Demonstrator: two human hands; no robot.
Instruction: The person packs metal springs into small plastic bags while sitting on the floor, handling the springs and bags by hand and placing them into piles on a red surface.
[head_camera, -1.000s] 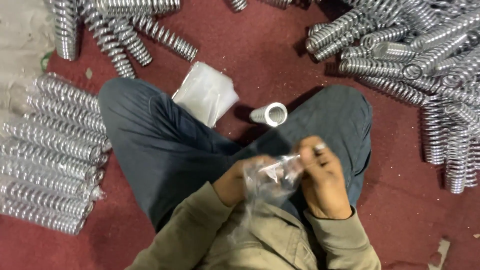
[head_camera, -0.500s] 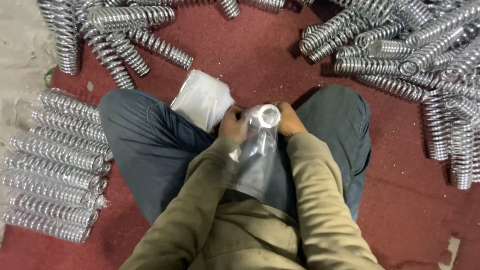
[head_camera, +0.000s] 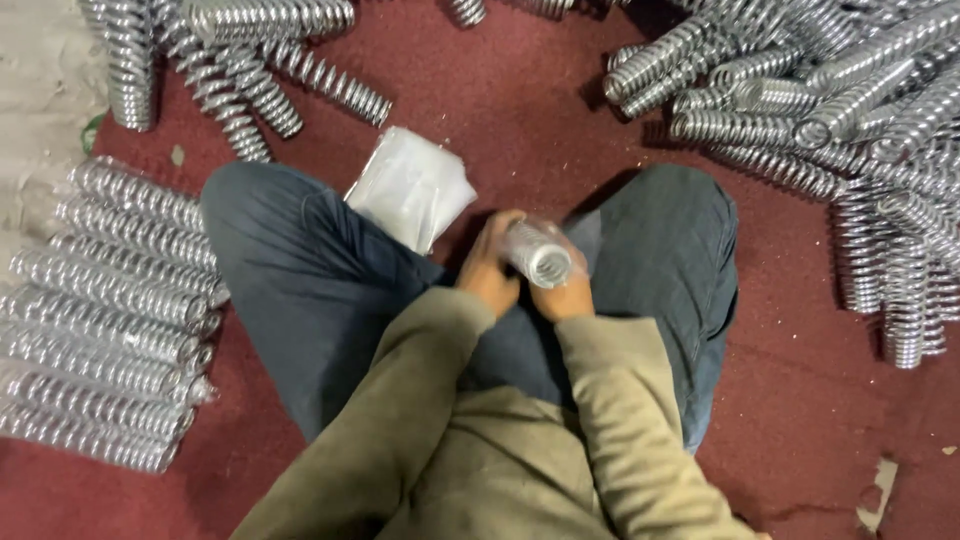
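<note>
Far left, on the red floor (head_camera: 560, 130), a neat row of bagged springs (head_camera: 110, 310) lies side by side, each in clear plastic. Above them, at the top left, loose bare springs (head_camera: 240, 70) lie scattered at angles. Moving in, the person sits cross-legged, dark trousers spread wide, and just beyond the left knee (head_camera: 280, 250) sits a flat stack of clear plastic bags (head_camera: 412, 187), touching the trouser leg.

Now the centre: both hands meet in the lap. The left hand (head_camera: 490, 270) has its grip closed on the left side of a spring (head_camera: 538, 255), fingers curled around it. That spring stands end-on to the camera, its open round end facing up, with clear plastic over it. The right hand (head_camera: 567, 295) is clamped on the spring from below and the right, thumb side pressed against it. Olive sleeves run down from both wrists.

On to the right: past the right knee (head_camera: 665, 240), a big tangled heap of bare springs (head_camera: 830, 110) fills the upper right corner, spilling down the right edge. A torn scrap (head_camera: 877, 490) lies at the bottom right.
</note>
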